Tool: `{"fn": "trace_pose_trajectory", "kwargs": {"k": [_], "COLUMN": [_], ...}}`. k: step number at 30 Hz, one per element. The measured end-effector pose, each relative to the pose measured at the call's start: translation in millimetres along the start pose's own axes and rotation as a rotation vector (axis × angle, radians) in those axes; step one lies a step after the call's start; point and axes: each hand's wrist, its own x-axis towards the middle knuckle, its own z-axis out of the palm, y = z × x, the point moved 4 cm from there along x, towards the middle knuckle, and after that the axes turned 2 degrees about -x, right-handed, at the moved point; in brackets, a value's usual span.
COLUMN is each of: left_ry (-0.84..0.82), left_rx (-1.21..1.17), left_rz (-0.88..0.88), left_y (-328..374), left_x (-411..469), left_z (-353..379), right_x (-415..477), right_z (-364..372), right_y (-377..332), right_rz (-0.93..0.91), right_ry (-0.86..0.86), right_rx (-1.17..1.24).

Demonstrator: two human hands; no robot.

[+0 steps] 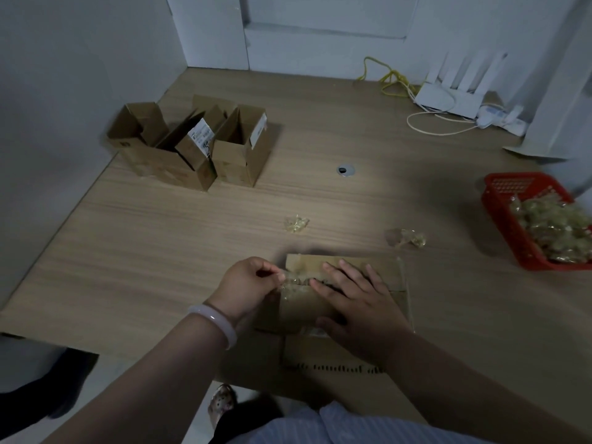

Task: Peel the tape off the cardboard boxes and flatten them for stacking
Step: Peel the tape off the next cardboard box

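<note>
the left hand (250,280) pinches the lifted end of the tape (296,281) between thumb and fingertips. the right hand (358,306) lies flat, fingers spread, pressing down the cardboard box (386,267) at the near edge of the table (160,251). best to pull low and steady along the seam, bracing close to the peel line so the strip comes off whole. two tape wads (296,224) lie just beyond the box. the red basket (499,219) of scraps sits well to the right and the open boxes (192,149) far left, so nothing seems to be in the way.
</note>
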Motion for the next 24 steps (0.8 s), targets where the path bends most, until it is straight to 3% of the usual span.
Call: {"fn": "trace_pose_trajectory", "kwargs": {"k": [4, 9, 12, 21, 24], "left_ry": [0.007, 0.067, 0.042, -0.151, -0.180], "left_rx": [0.117, 0.609, 0.706, 0.005, -0.166], "left_rz": [0.047, 0.299, 0.346, 0.007, -0.067], "left_y": [-4, 11, 19, 37, 27], "left_x": [-4, -4, -4, -3, -6], "left_z": [-3, 0, 2, 17, 19], "right_x": [-1, -2, -2, 1, 7], "right_z": [-1, -3, -2, -2, -5], "right_y": [-1, -3, -3, -1, 0], "right_rz": [0.002, 0.006, 0.017, 0.031, 0.089], "right_ry": [-0.005, 0.004, -0.020, -0.040, 0.002], "right_rx": [-0.003, -0.003, -0.015, 0.068, 0.202]}}
